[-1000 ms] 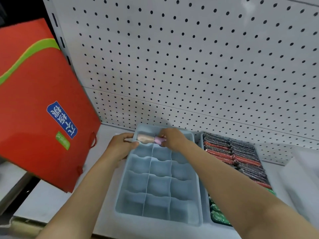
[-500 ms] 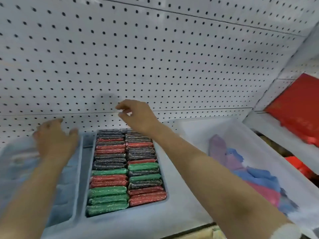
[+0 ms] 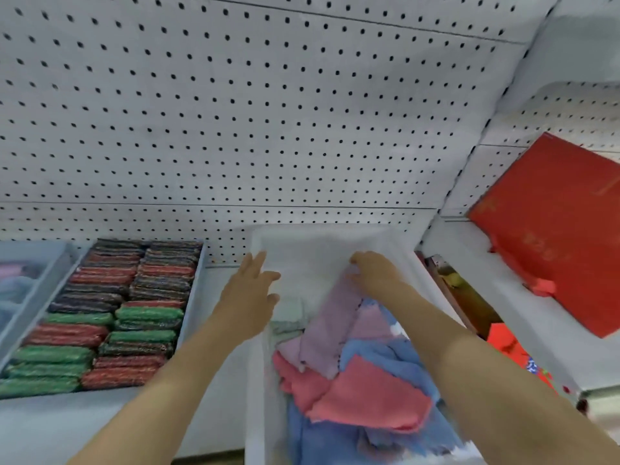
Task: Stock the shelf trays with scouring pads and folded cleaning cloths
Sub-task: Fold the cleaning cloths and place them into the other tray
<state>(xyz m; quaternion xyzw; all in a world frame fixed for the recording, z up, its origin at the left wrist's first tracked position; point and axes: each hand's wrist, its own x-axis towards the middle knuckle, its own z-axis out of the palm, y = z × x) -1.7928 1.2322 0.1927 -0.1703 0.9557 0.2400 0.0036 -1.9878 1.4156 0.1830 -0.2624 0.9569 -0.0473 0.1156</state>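
The person is fetching another cloth: the right hand (image 3: pixel 375 276) pinches the lilac cloth (image 3: pixel 330 327) in the white bin (image 3: pixel 258 364), the left hand (image 3: pixel 250 297) hovers open-fingered, and folding for the compartment tray (image 3: pixel 33 280) likely follows.

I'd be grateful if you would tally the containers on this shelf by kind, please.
Tray of scouring pads: 1
Compartment tray, cut off at the left edge: 1
White bin of loose cloths: 1
Total: 3
The right hand grips a lilac cloth in the bin; the left hand is open over its left rim.
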